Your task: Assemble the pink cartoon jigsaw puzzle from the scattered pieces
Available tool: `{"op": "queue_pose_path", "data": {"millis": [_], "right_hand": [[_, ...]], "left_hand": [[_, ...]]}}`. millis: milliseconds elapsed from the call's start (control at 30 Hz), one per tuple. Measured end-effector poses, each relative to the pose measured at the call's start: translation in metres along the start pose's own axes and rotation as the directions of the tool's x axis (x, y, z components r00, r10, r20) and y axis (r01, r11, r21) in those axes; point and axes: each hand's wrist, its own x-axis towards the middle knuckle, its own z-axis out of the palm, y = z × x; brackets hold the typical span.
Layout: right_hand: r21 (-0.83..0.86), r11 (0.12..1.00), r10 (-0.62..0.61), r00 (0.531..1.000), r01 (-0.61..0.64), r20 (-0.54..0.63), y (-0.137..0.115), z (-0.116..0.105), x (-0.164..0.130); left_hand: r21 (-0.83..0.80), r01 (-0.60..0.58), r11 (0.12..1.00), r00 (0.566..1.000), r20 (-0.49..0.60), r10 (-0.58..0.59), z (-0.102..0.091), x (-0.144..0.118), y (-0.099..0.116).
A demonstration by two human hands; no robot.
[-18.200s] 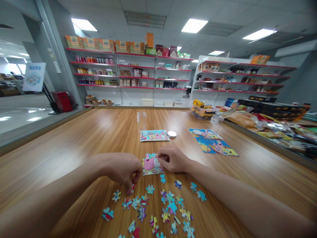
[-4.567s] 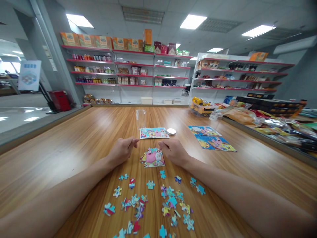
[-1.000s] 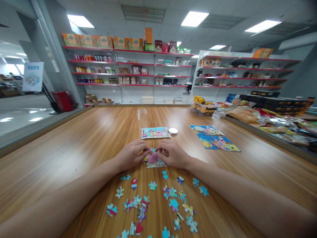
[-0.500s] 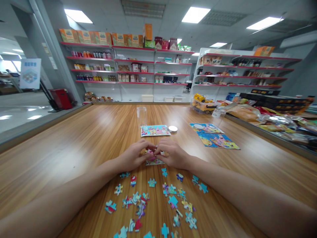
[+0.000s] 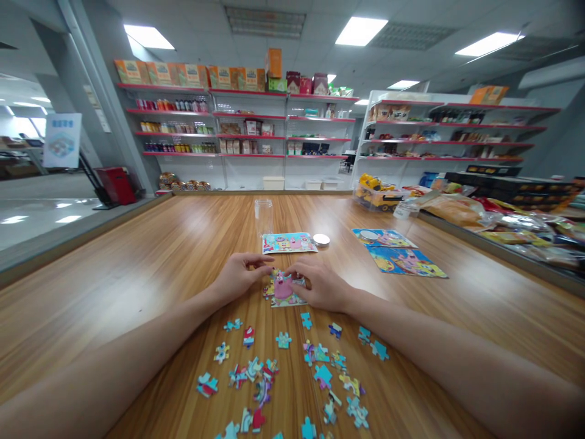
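Observation:
A partly joined jigsaw puzzle (image 5: 282, 290) with a pink starfish figure lies flat on the wooden table between my hands. My left hand (image 5: 240, 277) is at its left edge, thumb and fingers apart, holding nothing. Over the right side of the puzzle, my right hand (image 5: 322, 283) curves with thumb and index finger spread; it hides part of that side, and whether the fingertips touch is hard to see. Loose jigsaw pieces (image 5: 283, 340) are scattered nearer to me, many light blue. Just beyond the puzzle lies a colourful cartoon picture card (image 5: 289, 242).
Behind the card stands a clear plastic jar (image 5: 264, 216), with a round lid (image 5: 321, 240) to its right. Two blue picture sheets (image 5: 406, 261) lie further right, another lid (image 5: 369, 235) on one. A bin of yellow toy vehicles (image 5: 377, 196) and packaged snacks (image 5: 516, 225) sit beyond.
My hands have moved apart from where their fingers met over the puzzle. The left hand has shifted left and its fingers have opened, uncovering the starfish figure. The view has shifted slightly.

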Motion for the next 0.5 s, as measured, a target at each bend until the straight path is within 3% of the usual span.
{"op": "queue_pose_path", "data": {"millis": [500], "right_hand": [[0.019, 1.0, -0.012, 0.999, 0.011, 0.033, 0.0008, 0.0, 0.0001]], "left_hand": [[-0.003, -0.044, 0.999, 0.999, 0.017, 0.044, -0.001, 0.0021, -0.0073]]}}
